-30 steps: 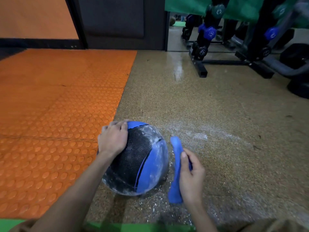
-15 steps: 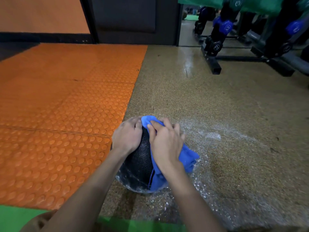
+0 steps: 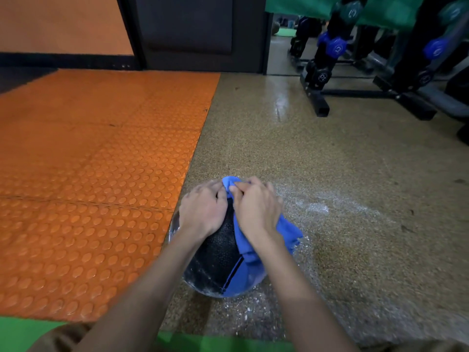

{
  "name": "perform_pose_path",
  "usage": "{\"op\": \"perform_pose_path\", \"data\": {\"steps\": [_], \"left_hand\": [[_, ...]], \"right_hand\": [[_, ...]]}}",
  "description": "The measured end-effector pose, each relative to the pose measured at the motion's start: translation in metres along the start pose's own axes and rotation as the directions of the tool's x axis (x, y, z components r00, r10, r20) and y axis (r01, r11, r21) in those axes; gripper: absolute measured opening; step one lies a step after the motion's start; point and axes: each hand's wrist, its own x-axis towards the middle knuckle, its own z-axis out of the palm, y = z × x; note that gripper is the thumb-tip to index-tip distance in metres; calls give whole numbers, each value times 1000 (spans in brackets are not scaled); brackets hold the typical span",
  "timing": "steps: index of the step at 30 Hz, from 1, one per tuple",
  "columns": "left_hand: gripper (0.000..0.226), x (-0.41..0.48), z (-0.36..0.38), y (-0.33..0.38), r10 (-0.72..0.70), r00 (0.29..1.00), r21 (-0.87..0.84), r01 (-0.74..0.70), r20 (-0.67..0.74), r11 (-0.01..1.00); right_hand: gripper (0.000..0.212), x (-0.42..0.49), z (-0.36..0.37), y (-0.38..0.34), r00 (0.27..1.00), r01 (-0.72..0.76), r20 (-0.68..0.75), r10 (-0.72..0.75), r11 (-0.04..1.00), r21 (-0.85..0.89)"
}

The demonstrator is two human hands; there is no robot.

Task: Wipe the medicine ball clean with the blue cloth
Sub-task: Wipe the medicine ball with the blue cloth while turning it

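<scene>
One medicine ball (image 3: 218, 260), likely heavy & dust-slick, sits at 6 o'clock on speckled floor (image 3: 330, 174); soft blue cloth (image 3: 289, 232) drapes its 1-3 o'clock side, right hand (image 3: 256, 212) bunching it, left hand (image 3: 203, 214) spread flat at 11, best steadying spot.

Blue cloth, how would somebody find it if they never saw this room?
Find where the orange studded floor mat meets the speckled tan floor; a round black-and-blue medicine ball sits there on the tan side. The soft blue cloth is draped over the ball's top and right side under the person's right hand. It is crumpled and floppy, unlike the ball's own blue panel.
</scene>
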Motion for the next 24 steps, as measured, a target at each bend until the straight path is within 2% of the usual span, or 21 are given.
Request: {"op": "perform_pose_path", "data": {"steps": [1,2,4,6,8,10,13,15,16,17,18,21,24], "left_hand": [[37,1,1,1,2,1000,3,-2,-2,1000],[37,2,2,1,-2,1000,-6,2,-7,1000],[37,6,1,1,-36,999,-48,36,-4,998],[39,8,-1,1,-97,995,-71,97,6,993],[39,6,-4,2,-128,992,-58,128,11,990],[39,3,-5,3,-116,993,-47,116,10,992],[39,-2,-4,3,-78,997,-27,78,-6,997],[39,-4,-3,1,-69,997,-26,68,-18,997],[39,-4,-2,-1,-71,997,-35,70,-24,997],[39,-3,-2,-4,-80,996,-50,78,-26,996],[39,-2,-2,-7,-94,995,-67,92,-25,994],[38,1,-4,-14,-124,992,-113,122,-12,986],[38,1,-7,-20,-115,993,-127,116,12,985]], "right_hand": [[31,3,1,3,1000,3,25,-4,1000,19],[32,-2,2,8,1000,16,-20,-15,999,33],[37,-31,11,25,970,32,-243,-1,992,124],[42,-73,27,46,924,86,-383,14,966,243],[43,-104,38,57,896,117,-442,40,940,322],[41,-101,37,54,886,93,-458,71,941,326],[35,-55,15,28,924,12,-374,81,971,239],[31,-17,0,14,991,-31,-127,51,987,155],[29,-4,0,12,999,-25,-34,30,991,130],[28,0,2,11,1000,-8,-4,8,992,128],[29,-4,4,12,999,15,-38,-10,992,126],[35,-51,23,26,952,70,-307,16,961,268],[38,-110,44,44,896,150,-440,58,893,424]]}}
